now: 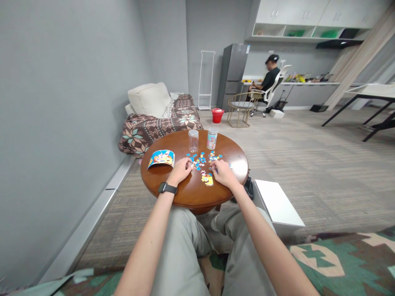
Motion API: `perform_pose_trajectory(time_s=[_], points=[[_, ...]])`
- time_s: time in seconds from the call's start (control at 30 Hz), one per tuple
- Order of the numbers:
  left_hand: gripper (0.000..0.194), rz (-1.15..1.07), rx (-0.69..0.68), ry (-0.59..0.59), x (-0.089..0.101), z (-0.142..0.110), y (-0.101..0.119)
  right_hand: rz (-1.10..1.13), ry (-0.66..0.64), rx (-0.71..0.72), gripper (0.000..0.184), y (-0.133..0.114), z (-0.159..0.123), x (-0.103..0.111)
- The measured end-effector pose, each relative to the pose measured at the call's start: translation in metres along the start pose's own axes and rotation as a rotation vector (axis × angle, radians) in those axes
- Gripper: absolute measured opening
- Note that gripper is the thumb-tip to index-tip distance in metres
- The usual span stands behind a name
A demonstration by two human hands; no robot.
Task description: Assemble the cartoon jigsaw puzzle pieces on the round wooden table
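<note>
Loose jigsaw puzzle pieces (198, 163), mostly blue and white, lie scattered on a round wooden table (180, 195). My left hand (182, 169), with a black watch on its wrist, has its fingers curled in at the left edge of the pieces. My right hand (222, 172) bends its fingers together over pieces on the right. What either hand's fingertips pinch is too small to make out. Between the hands, nearer to me, lies a joined yellow puzzle section (207, 179). A curved picture sheet (161, 158) with a cartoon print stands left of my left hand.
Behind the pieces stand a clear jar (193, 141) and a printed jar (212, 139). A white box (277, 200) is right of the table. A blanket-covered sofa (154, 129) stands beyond it. Farther back are a red bucket (217, 116), a chair (241, 105) and a seated person (268, 80).
</note>
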State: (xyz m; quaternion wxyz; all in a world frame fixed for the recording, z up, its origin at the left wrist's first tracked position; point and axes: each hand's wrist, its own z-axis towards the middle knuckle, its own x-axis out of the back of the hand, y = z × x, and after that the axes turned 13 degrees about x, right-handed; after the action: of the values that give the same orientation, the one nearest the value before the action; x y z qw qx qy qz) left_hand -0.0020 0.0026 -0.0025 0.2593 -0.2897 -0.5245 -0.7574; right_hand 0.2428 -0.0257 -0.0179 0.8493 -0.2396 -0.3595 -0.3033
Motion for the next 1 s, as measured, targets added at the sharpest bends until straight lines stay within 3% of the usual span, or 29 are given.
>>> perform_pose_trajectory(time_s=[0.23, 0.43, 0.67, 1.0], points=[[0.017, 0.004, 0.007, 0.009, -0.0004, -0.0002, 0.0, 0.038, 0.122, -0.073, 0.019, -0.0055, -0.002, 0.0058], [0.016, -0.008, -0.001, 0.01, -0.0022, 0.0005, -0.0017, 0.121, 0.027, -0.181, 0.018, -0.0062, -0.0029, 0.0055], [0.017, 0.0, 0.001, 0.003, -0.0017, 0.0005, -0.0022, 0.023, 0.155, -0.312, 0.016, -0.0011, -0.0045, 0.001], [0.017, 0.007, 0.014, 0.0, -0.002, 0.0002, -0.0012, 0.125, 0.168, -0.21, 0.005, -0.0067, -0.0034, 0.0075]])
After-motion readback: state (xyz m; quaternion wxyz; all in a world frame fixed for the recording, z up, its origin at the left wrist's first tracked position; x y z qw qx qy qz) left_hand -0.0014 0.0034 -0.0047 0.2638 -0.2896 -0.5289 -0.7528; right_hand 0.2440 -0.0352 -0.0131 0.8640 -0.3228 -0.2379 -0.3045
